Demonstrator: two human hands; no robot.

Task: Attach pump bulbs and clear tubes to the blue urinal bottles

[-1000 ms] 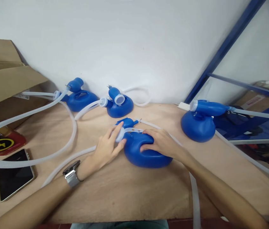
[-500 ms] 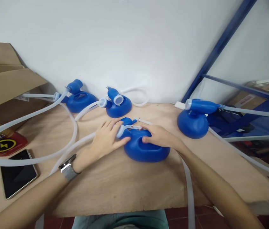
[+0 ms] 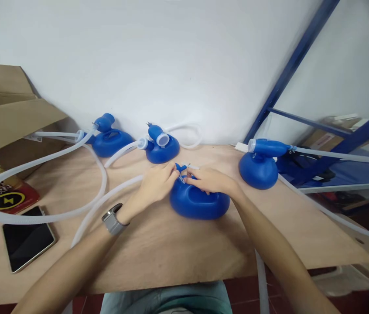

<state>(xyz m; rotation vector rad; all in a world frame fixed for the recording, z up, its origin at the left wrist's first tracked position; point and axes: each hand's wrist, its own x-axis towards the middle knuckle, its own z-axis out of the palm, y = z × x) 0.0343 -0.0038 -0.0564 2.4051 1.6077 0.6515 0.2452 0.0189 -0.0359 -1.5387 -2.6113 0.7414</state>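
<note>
Pinched by the left hand's grip (image 3: 160, 181) and the right hand's (image 3: 209, 179), the pale strap (image 3: 181, 177) looks thin and bendy, while the blue jug (image 3: 199, 210) just below them seems light, stiff, slightly slippery, best steadied by its handle.

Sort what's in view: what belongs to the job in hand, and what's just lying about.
Job:
near bottle, under the right hand
clear strap, at the fingers
hose by the left hand
other blue bottles, likely, being alike

Apparently lying about:
phone
red container
box
</note>
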